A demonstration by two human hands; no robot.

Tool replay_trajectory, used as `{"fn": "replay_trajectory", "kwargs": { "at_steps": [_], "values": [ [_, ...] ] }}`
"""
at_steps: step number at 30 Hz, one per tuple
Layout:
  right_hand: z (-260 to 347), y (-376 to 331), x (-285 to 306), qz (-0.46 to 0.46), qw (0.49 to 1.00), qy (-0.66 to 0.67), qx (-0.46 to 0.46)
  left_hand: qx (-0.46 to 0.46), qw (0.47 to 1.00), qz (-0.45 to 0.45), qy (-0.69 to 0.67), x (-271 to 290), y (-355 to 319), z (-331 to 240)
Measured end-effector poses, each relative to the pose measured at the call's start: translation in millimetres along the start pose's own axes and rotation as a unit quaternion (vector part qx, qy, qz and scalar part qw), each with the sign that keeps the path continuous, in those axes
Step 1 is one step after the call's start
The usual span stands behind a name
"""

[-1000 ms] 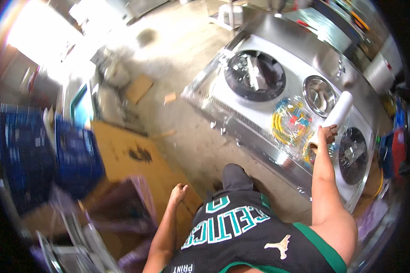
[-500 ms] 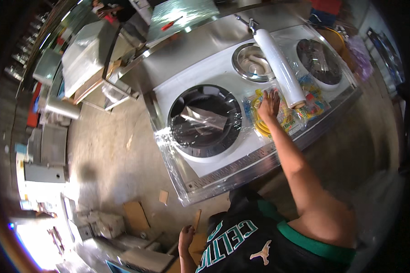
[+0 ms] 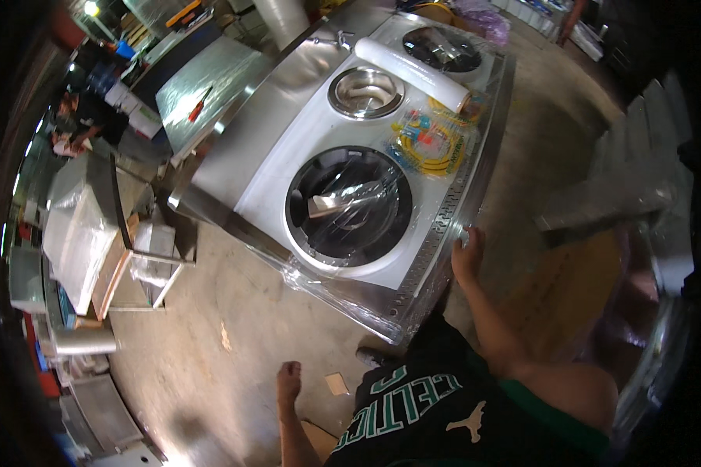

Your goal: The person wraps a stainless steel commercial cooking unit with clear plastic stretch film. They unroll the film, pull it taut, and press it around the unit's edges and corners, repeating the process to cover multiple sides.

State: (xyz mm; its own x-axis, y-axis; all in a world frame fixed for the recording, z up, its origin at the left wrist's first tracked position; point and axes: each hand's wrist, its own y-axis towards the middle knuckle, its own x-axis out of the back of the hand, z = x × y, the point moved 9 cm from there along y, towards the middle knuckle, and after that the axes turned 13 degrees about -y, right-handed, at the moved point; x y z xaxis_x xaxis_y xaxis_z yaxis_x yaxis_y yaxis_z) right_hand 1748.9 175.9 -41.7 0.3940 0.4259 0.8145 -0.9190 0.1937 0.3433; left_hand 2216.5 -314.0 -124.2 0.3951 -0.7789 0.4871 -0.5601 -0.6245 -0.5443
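My right hand (image 3: 467,253) is beside the front edge of a stainless steel wok range (image 3: 296,86), thumb and fingers apart and nothing held. The range is wrapped in clear film and has a white top. On it, a clear package with a coiled yellow hose (image 3: 436,152) lies flat behind the right hand. A white roll of wrapping film (image 3: 413,74) rests across the top, partly over that package. The large black burner ring (image 3: 304,183) holds film-wrapped metal parts (image 3: 343,202). Low in view, my left hand (image 3: 289,379) hangs over the floor, fingers curled, apparently holding nothing.
A small round steel basin (image 3: 366,93) and a second black burner (image 3: 452,50) are set in the top. Behind stands a film-covered table (image 3: 210,86) with a red-handled screwdriver (image 3: 199,107). A person (image 3: 93,121) is at the far left. Cardboard (image 3: 576,288) lies at right.
My right hand has left the hose package and come back to the range's front edge. The view has turned, so the range sits differently in it. My left hand still hangs low.
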Motion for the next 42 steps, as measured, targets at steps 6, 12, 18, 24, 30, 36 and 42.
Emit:
{"fn": "replay_trajectory", "kwargs": {
  "at_steps": [6, 12, 18, 24, 30, 36, 42],
  "values": [
    [-12.6, -64.9, 32.5, -0.004, 0.998, 0.02, -0.062, -0.132, 0.986, -0.03, -0.102, 78.3, 80.2, -159.9],
    [-32.9, -71.8, 29.9, -0.009, 0.986, 0.057, -0.159, -0.259, 0.958, 0.057, -0.109, 13.6, 118.3, -291.4],
    [-42.2, -24.6, 15.0, -0.068, 0.947, 0.184, -0.255, -0.352, 0.929, 0.114, 0.012, -53.6, 170.1, -395.4],
    [-17.6, 68.0, -15.5, -0.084, 0.947, 0.2, -0.237, -0.446, 0.887, 0.116, 0.039, -132.4, 314.2, -531.4],
    [-13.6, 134.3, -55.3, -0.133, 0.93, 0.224, -0.261, -0.528, 0.844, 0.096, 0.005, -236.5, 476.0, -684.0],
    [-15.8, 235.1, -154.2, -0.114, 0.904, 0.253, -0.324, -0.553, 0.826, 0.097, 0.042, -332.9, 579.0, -773.7],
    [-44.9, 345.2, -225.5, -0.094, 0.911, 0.198, -0.349, -0.568, 0.813, 0.11, 0.07, -407.3, 635.2, -826.4]
  ]
}}
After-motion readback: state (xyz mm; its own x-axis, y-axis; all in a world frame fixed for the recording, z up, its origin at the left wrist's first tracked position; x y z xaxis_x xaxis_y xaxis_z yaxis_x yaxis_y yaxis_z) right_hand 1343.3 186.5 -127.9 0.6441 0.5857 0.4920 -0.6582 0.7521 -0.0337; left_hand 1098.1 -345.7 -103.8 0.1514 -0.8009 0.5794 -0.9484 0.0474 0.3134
